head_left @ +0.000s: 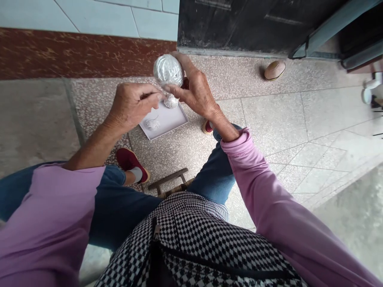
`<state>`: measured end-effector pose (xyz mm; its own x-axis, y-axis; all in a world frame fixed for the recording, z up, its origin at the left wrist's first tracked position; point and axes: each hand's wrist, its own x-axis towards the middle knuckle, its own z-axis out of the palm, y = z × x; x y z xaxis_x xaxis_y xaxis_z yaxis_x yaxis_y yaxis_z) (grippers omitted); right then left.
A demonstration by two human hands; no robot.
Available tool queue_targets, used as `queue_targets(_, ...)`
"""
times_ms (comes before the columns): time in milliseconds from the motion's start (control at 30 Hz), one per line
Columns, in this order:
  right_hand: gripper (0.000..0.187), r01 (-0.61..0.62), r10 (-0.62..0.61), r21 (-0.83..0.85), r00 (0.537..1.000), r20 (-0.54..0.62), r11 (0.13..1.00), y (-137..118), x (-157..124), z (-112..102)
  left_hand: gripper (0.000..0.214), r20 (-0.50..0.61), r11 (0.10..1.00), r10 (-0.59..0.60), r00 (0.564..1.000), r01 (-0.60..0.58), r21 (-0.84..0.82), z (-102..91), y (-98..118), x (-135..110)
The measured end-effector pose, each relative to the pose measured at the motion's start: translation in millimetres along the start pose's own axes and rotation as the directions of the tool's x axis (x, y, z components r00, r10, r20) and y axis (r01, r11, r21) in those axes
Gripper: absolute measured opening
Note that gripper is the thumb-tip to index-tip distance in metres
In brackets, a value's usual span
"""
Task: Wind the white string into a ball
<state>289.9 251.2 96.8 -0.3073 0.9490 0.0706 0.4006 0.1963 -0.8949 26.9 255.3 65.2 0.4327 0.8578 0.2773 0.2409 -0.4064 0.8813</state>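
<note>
My right hand (196, 89) is closed around a round ball of silvery thread or wire (168, 69), held up in front of me. My left hand (131, 104) pinches a thin strand that runs toward the ball, fingertips almost touching the right thumb. Below the hands a white flat tray (175, 119) lies on the floor. On it rest a small silvery clump (171, 101) and another small clump (152, 124).
I sit on a low wooden stool (170, 181), in red shoes (130, 161), on a speckled terrazzo floor. A brown oval object (274, 70) lies near a dark door at the back. A red-brown wall base runs along the back left.
</note>
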Motion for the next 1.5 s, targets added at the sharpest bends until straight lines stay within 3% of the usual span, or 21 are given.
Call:
queue_targets(100, 0.111, -0.029, -0.006, -0.274, 0.992, -0.127, 0.961, 4.1, -1.4, -0.3, 0.02, 0.062, 0.985, 0.079, 0.995, -0.088, 0.15, 1.2, 8.8, -4.0)
queue_targets(167, 0.115, -0.092, 0.052, -0.317, 0.99, -0.13, 0.944, 15.3, 2.4, 5.6, 0.02, 0.096, 0.97, 0.12, 0.988, -0.137, 0.201, 1.1, 8.9, -5.5)
queue_targets(300, 0.106, -0.113, 0.129, -0.374, 0.991, 0.018, 0.92, 32.4, 11.4, 24.9, 0.011, 0.158, 0.946, 0.145, 0.977, -0.183, 0.267, -2.9, -1.6, -5.3)
queue_targets(400, 0.102, -0.106, 0.175, -0.426, 0.977, 0.125, 0.898, 26.6, 10.8, 31.7, 0.001, 0.13, 0.956, 0.134, 0.982, -0.163, 0.245, -9.2, -9.3, -1.3)
queue_targets(533, 0.092, -0.015, 0.097, -0.379, 0.975, 0.201, 0.925, 7.4, -1.1, 25.4, 0.009, 0.034, 0.968, 0.179, 0.983, -0.183, 0.174, -20.5, -8.8, 9.2)
queue_targets(667, 0.092, -0.034, 0.099, -0.297, 0.973, 0.207, 0.954, -2.9, -8.0, 20.8, 0.019, 0.021, 0.974, 0.214, 0.977, -0.215, 0.068, -26.3, -0.3, 14.7)
queue_targets(800, 0.111, -0.07, 0.092, -0.091, 0.96, 0.266, 0.993, -1.7, -4.1, 27.2, 0.047, -0.007, 0.995, 0.085, 0.996, -0.085, -0.053, -26.3, -1.9, 14.8)
queue_targets(967, 0.139, -0.097, 0.03, 0.148, 0.916, 0.399, 0.984, -9.2, -6.7, 30.5, 0.073, 0.076, 0.964, -0.056, 0.996, 0.074, -0.255, -26.1, -18.1, 20.3)
queue_targets(1067, 0.152, -0.113, 0.017, 0.261, 0.939, 0.345, 0.959, -18.7, -16.6, 20.4, 0.079, 0.051, 0.895, -0.146, 0.988, 0.154, -0.418, -21.5, -22.2, 23.1)
queue_targets(1200, 0.138, -0.147, 0.086, 0.254, 0.968, 0.236, 0.956, -13.2, -16.0, 13.7, 0.08, 0.01, 0.838, -0.233, 0.972, 0.206, -0.506, -11.9, -19.6, 22.7)
queue_targets(1367, 0.139, -0.154, 0.124, 0.277, 0.985, 0.124, 0.948, 11.1, 16.7, 26.9, 0.069, -0.094, 0.937, -0.166, 0.982, 0.127, -0.324, -0.8, -23.9, 18.8)
queue_targets(1500, 0.134, -0.118, 0.103, 0.22, 0.992, 0.076, 0.969, 8.2, 21.6, 20.8, 0.049, -0.034, 0.993, -0.049, 0.998, 0.045, -0.106, 6.2, -23.4, 9.7)
